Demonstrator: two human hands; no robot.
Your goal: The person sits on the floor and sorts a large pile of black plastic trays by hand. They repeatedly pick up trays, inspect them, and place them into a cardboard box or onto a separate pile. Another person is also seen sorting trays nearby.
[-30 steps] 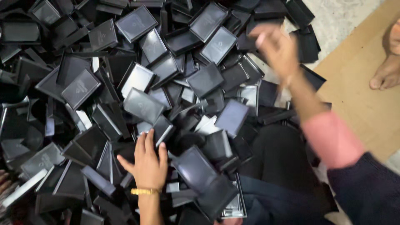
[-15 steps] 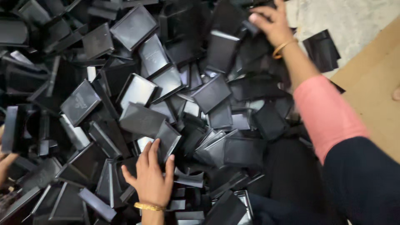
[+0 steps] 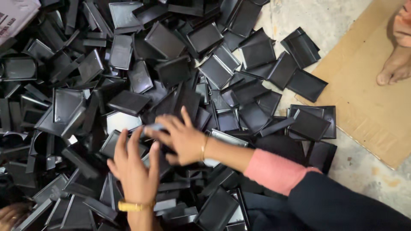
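Both hands are meeting over the middle of the pile (image 3: 141,85) of black plastic trays, which is spreading across the floor (image 3: 325,17). The left hand (image 3: 135,169), wearing a gold watch (image 3: 132,206) at the wrist, is lying flat with its fingers spread and open, pressing down on trays near the pile's near edge and gripping nothing. The right hand (image 3: 182,137), wearing a thin bangle (image 3: 203,147) and a pink cuff (image 3: 278,171) under a dark sleeve, is reaching in from the pile's right side and is just beside the left hand, almost touching it. Its fingers are curling around a small pale tray (image 3: 152,127), though blur is making it hard to tell how firmly it is clamped. Right of the pile, a sheet of cardboard (image 3: 364,102) is lying on the floor, and another person's bare foot (image 3: 394,70) is resting on it. A few loose trays are sitting between the pile and the cardboard. At the pile's lower left corner another hand (image 3: 10,214) is showing partly.
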